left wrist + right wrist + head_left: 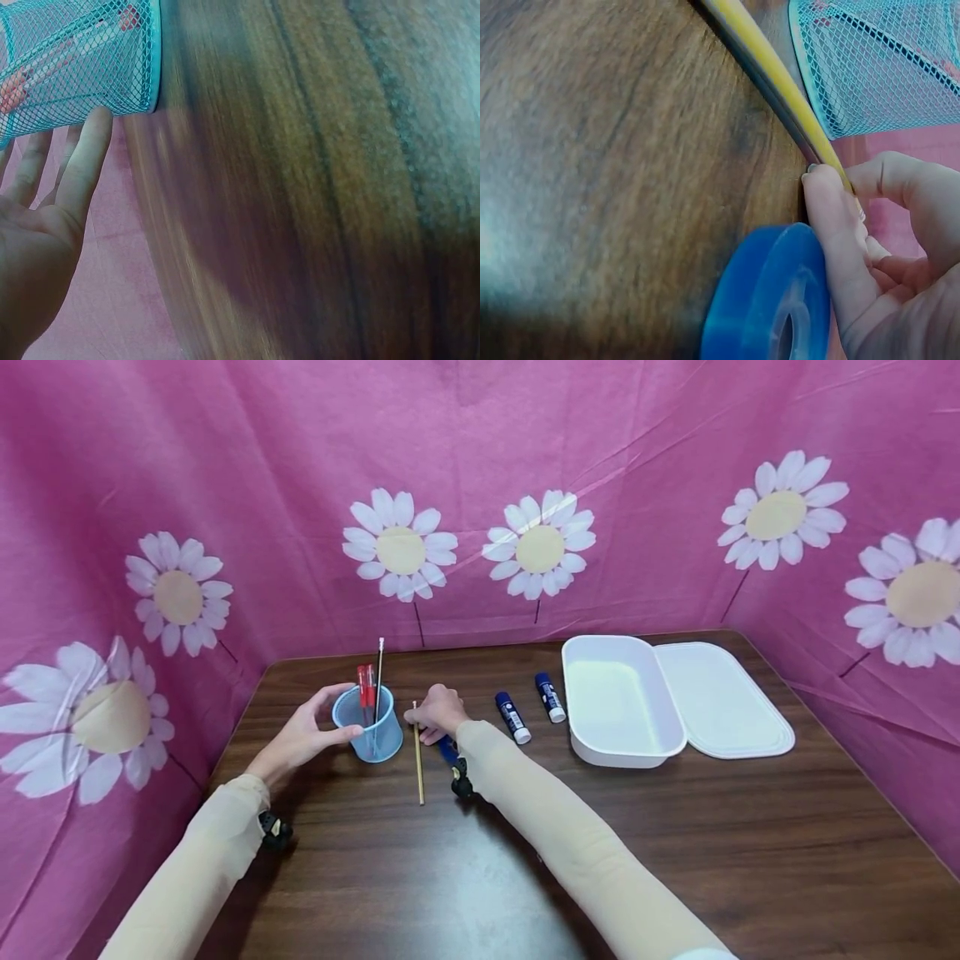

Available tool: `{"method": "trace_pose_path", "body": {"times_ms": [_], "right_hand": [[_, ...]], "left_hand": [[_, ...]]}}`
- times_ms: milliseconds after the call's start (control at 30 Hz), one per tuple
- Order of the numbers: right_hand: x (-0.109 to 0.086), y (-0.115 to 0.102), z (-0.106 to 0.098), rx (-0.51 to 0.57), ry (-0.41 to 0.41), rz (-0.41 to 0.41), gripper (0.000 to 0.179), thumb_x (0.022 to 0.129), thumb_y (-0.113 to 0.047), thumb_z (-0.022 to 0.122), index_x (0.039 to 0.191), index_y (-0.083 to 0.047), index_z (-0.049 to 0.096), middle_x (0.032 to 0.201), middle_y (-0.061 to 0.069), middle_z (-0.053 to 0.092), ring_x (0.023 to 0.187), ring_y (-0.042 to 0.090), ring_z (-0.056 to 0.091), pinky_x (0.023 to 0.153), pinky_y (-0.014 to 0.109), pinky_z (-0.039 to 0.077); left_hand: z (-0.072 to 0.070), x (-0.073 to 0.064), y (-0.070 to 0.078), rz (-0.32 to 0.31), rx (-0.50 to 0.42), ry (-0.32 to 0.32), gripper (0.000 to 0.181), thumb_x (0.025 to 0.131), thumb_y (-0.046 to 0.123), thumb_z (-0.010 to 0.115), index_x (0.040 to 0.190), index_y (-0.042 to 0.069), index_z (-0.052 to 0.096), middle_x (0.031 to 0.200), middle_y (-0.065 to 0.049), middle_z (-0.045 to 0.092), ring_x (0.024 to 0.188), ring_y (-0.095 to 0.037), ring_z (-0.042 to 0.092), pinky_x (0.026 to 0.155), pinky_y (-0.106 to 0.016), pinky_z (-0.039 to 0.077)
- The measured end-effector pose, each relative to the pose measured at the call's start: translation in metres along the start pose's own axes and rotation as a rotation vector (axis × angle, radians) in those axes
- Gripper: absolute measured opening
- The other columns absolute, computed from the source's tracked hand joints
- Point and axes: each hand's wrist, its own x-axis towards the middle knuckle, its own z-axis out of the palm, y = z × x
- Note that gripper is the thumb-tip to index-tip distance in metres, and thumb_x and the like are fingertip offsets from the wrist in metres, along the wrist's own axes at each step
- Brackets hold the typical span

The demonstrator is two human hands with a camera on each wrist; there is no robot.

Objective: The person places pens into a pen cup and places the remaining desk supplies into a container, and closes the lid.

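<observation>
My left hand (303, 735) holds the light blue mesh pen cup (385, 739) from the left, thumb at the front and fingers behind it. Inside stand red pens (366, 687) and a dark pencil (379, 672) with a white end, leaning on the rim. In the left wrist view, fingertips (97, 124) meet the mesh wall. My right hand (442, 710) pinches a yellow pencil (780, 86) near its far end, between thumb and forefinger, just right of the cup. Beside that hand is a blue tape roll (754, 300), partly hidden under the wrist in the head view.
Two blue glue sticks, one nearer (512, 717) and one farther (550, 697), lie right of the right hand. Farther right sits a white plastic box (573, 727), with its white lid (731, 702) beside it. A pink flowered cloth (465, 435) hangs behind the brown table (360, 877).
</observation>
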Motion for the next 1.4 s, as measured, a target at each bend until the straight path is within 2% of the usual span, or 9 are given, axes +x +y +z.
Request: {"method": "trace_pose_path", "body": {"times_ms": [167,367,600,700,867,1033,1133,1300,1400], "right_hand": [[-0.003,0.004,-0.004,0.112,-0.019,0.005,0.013,0.089,-0.010,0.072,0.090,0.001,0.066,0.072,0.011,0.067,0.050,0.019,0.066,0.051,0.032,0.059],[-0.004,0.007,-0.010,0.214,-0.075,-0.016,0.017,0.091,-0.011,0.068,0.103,0.001,0.065,0.080,0.013,0.066,0.055,0.021,0.066,0.054,0.033,0.060],[-0.006,0.009,-0.021,0.272,-0.228,-0.047,0.021,0.095,-0.008,0.061,0.109,0.007,0.067,0.092,0.018,0.071,0.069,0.026,0.072,0.058,0.035,0.060],[-0.006,0.006,-0.029,0.295,-0.286,-0.030,0.026,0.096,-0.004,0.057,0.116,0.009,0.064,0.103,0.023,0.071,0.074,0.026,0.073,0.062,0.036,0.061],[-0.008,-0.004,-0.041,0.332,-0.392,-0.002,0.035,0.101,-0.006,0.055,0.131,0.011,0.055,0.125,0.028,0.062,0.091,0.033,0.072,0.072,0.039,0.061],[-0.015,-0.015,-0.052,0.329,-0.501,-0.006,0.035,0.103,-0.011,0.058,0.133,0.006,0.054,0.137,0.032,0.054,0.113,0.043,0.064,0.077,0.043,0.061],[-0.021,-0.022,-0.058,0.304,-0.546,-0.013,0.031,0.102,-0.012,0.061,0.129,0.002,0.056,0.139,0.033,0.052,0.111,0.043,0.065,0.078,0.044,0.061],[-0.030,-0.031,-0.064,0.281,-0.582,-0.024,0.031,0.100,-0.012,0.066,0.126,0.001,0.056,0.137,0.033,0.054,0.095,0.033,0.070,0.081,0.046,0.060],[-0.034,-0.035,-0.069,0.273,-0.610,-0.024,0.033,0.099,-0.011,0.067,0.127,0.002,0.057,0.135,0.031,0.057,0.097,0.035,0.071,0.086,0.048,0.058]], "left_hand": [[0.001,0.001,0.002,-0.012,-0.006,-0.008,0.075,0.091,0.026,0.080,0.153,0.014,0.039,0.143,-0.013,0.052,0.129,-0.029,0.046,0.104,-0.044,0.039],[0.000,0.003,0.004,-0.006,-0.001,-0.018,0.075,0.092,0.026,0.079,0.153,0.012,0.038,0.143,-0.014,0.051,0.129,-0.029,0.047,0.102,-0.037,0.042],[0.000,0.001,0.001,0.008,-0.001,-0.014,0.075,0.091,0.025,0.079,0.153,0.013,0.039,0.142,-0.015,0.053,0.128,-0.029,0.048,0.101,-0.037,0.040],[0.000,0.000,0.000,0.022,0.005,-0.010,0.074,0.091,0.023,0.079,0.153,0.014,0.040,0.141,-0.016,0.054,0.125,-0.029,0.049,0.100,-0.035,0.040],[0.000,-0.001,0.001,0.009,-0.004,-0.014,0.074,0.091,0.024,0.079,0.153,0.014,0.039,0.141,-0.016,0.053,0.125,-0.029,0.049,0.097,-0.030,0.042],[0.000,0.000,0.001,0.003,-0.005,-0.011,0.074,0.092,0.025,0.079,0.153,0.013,0.039,0.141,-0.015,0.053,0.127,-0.028,0.048,0.098,-0.029,0.041],[0.000,0.001,0.001,0.012,-0.004,-0.010,0.074,0.092,0.024,0.079,0.153,0.013,0.039,0.141,-0.015,0.054,0.126,-0.027,0.049,0.097,-0.028,0.042],[-0.001,0.000,0.000,0.032,0.005,-0.006,0.073,0.091,0.021,0.079,0.153,0.013,0.040,0.140,-0.016,0.054,0.122,-0.028,0.050,0.093,-0.024,0.045],[-0.001,0.000,0.000,0.041,0.025,-0.004,0.073,0.091,0.021,0.078,0.153,0.012,0.040,0.140,-0.016,0.054,0.120,-0.028,0.050,0.093,-0.025,0.044]]}}
